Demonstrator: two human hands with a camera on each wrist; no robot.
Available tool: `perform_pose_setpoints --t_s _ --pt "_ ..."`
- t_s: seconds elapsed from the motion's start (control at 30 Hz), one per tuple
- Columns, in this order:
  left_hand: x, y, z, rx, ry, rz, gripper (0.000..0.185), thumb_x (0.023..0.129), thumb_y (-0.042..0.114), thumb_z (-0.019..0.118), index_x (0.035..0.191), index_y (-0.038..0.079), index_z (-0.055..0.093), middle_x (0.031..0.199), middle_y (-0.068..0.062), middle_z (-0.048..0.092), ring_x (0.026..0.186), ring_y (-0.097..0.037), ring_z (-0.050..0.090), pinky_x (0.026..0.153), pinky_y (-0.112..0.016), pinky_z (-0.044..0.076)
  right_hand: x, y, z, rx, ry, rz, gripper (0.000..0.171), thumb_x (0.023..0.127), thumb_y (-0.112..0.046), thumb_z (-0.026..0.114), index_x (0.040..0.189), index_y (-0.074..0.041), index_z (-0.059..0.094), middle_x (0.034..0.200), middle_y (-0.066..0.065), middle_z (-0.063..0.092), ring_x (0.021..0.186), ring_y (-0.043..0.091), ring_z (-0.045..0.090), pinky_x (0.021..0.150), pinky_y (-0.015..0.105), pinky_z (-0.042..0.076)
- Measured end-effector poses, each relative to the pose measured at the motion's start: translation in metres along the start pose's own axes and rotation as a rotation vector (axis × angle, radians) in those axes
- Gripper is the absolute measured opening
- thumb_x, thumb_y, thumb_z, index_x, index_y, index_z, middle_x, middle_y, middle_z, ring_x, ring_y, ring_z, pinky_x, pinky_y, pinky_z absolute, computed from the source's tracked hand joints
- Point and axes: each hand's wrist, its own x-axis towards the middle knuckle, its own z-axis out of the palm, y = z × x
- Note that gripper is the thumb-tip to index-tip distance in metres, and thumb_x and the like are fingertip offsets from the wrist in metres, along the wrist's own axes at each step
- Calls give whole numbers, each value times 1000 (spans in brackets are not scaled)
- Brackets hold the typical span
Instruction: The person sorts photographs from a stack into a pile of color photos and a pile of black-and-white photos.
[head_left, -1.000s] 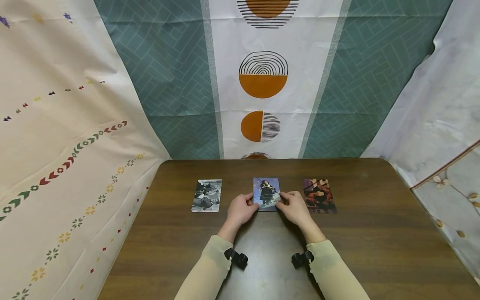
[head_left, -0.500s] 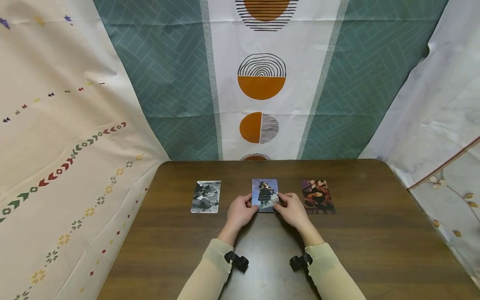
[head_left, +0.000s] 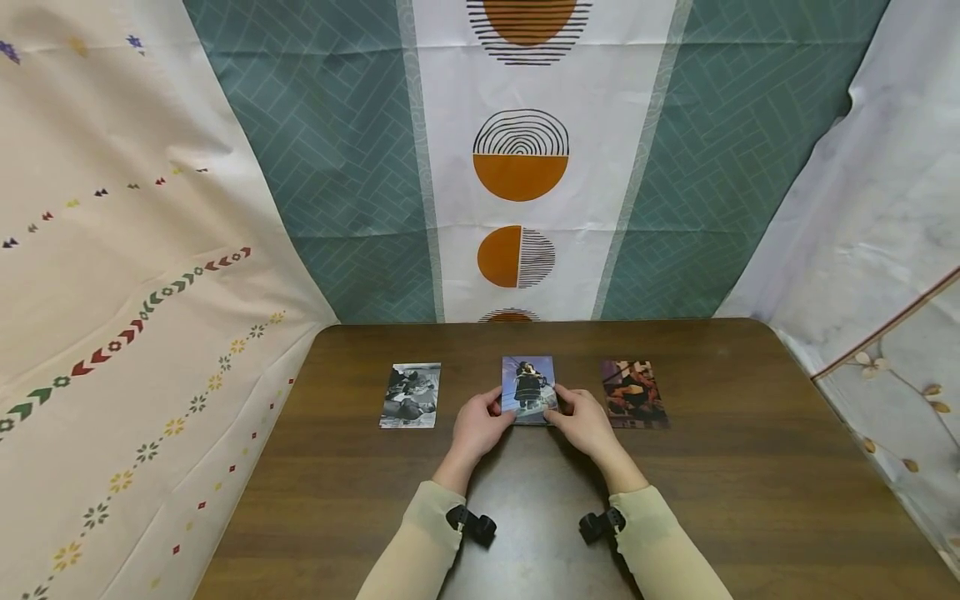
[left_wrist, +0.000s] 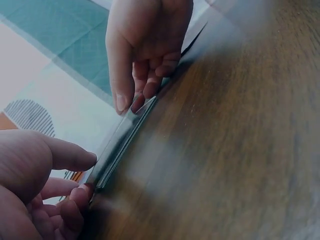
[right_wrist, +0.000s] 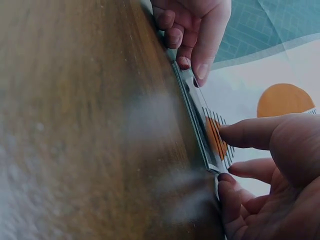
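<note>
A glossy picture card (head_left: 529,385) with a dark-clothed figure on a blue-violet ground lies at the middle of the table's far part. Its layered edge (right_wrist: 192,120) in the right wrist view suggests several cards stacked there. My left hand (head_left: 480,425) pinches the lower left side, thumb on top and fingers at the edge. On the lower right side my right hand (head_left: 588,423) does likewise. The left wrist view shows the left hand (left_wrist: 30,175) and right hand (left_wrist: 147,35) at opposite ends of the card. How far the card is raised, I cannot tell.
A black-and-white picture card (head_left: 410,395) lies to the left, and a dark red one (head_left: 634,395) to the right. All are on a brown wooden table (head_left: 322,517). Patterned cloths hang behind the table (head_left: 517,167) and at both sides.
The head view has shifted slightly, so the whole scene sits a little lower and further left. Both hands keep their hold on the middle picture card, with hardly any movement.
</note>
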Motion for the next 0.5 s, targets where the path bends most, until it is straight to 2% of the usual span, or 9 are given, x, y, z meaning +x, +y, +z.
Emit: perform_pose_setpoints --t_s 0.17,0.3,0.5 --pt "1 -3 -1 -57 -7 12 57 91 19 81 144 2 67 86 4 60 76 -15 52 74 -34 44 -1 0 0 5 16 -11 64 99 -24 75 154 1 55 132 27 63 112 40 64 96 58 50" --pt "1 -4 -2 -86 -9 16 55 92 17 81 143 1 67 86 3 61 78 -15 54 77 -35 46 -1 1 0 28 30 -32 60 99 -21 75 153 1 57 117 18 68 108 36 65 94 56 51" --pt "1 0 -3 -112 7 38 54 92 14 81 142 -1 68 85 1 62 77 -14 54 78 -34 47 -2 0 -2 105 25 -8 60 100 -19 74 155 -4 56 102 5 67 95 25 61 85 43 48"
